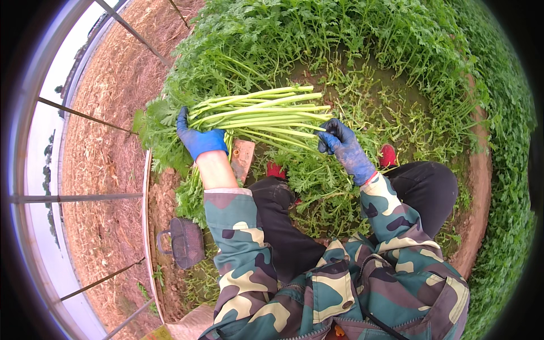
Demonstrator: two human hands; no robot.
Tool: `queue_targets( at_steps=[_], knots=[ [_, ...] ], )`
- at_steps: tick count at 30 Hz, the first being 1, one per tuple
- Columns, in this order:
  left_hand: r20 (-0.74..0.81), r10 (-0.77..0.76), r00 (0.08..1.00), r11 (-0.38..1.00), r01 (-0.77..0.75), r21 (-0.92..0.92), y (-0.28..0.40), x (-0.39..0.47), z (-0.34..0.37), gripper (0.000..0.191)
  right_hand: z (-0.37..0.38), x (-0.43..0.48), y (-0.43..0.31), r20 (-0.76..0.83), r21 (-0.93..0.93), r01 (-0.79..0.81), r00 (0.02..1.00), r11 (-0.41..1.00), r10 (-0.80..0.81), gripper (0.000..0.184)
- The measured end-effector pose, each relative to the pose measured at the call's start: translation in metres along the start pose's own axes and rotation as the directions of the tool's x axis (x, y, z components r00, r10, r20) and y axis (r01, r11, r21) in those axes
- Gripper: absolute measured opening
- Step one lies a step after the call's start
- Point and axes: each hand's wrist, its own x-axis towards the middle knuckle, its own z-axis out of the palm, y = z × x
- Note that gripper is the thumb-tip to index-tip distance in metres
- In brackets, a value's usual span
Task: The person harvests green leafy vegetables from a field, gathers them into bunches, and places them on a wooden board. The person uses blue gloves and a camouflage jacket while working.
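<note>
A bunch of long-stemmed crown daisy greens (263,111) lies nearly level before me, its pale cut stems pointing right. My left hand (202,138), in a blue glove, grips the bunch near its leafy end (159,127), which spreads out to the left. My right hand (340,142), in a soiled blue glove, is at the cut ends. Its fingers are curled in and pinch the lower stem tips; the fingertips are partly hidden. Below the bunch, loose leafy greens (327,191) lie on the ground between my legs.
A reddish brick-like block (243,159) lies behind my left wrist. A dark mesh basket (187,242) stands at lower left, by a low board edge (148,212). Dense standing greens (340,25) fill the far side. Metal frame bars (85,198) cross at left; a soil ridge (478,204) curves at right.
</note>
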Motion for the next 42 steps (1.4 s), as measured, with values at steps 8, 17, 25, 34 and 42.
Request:
queue_targets(
  at_steps=[8,17,25,34,42],
  knots=[
    [0.034,0.093,0.995,0.996,-0.093,-0.018,-0.004,-0.006,0.006,0.027,-0.012,-0.001,0.003,-0.354,-0.059,0.226,0.906,0.972,-0.232,0.012],
    [-0.010,0.082,0.997,0.996,-0.082,-0.034,-0.010,-0.012,0.016,0.027,0.030,0.016,0.003,-0.373,-0.492,0.201,0.830,0.847,-0.414,0.036],
    [-0.012,0.064,0.998,0.997,-0.065,-0.053,-0.007,-0.007,0.012,0.030,0.015,0.024,0.021,-0.370,-0.690,0.092,0.807,0.718,-0.460,0.018],
    [0.068,0.085,0.994,0.996,-0.083,-0.035,0.000,-0.004,0.002,0.027,-0.043,0.028,0.035,-0.023,-0.691,0.102,0.986,0.715,-0.163,0.022],
    [0.043,0.111,0.993,0.993,-0.110,-0.033,-0.005,-0.007,0.007,0.026,-0.014,0.036,-0.026,-0.051,0.013,0.112,0.993,0.994,-0.111,0.019]
  ],
)
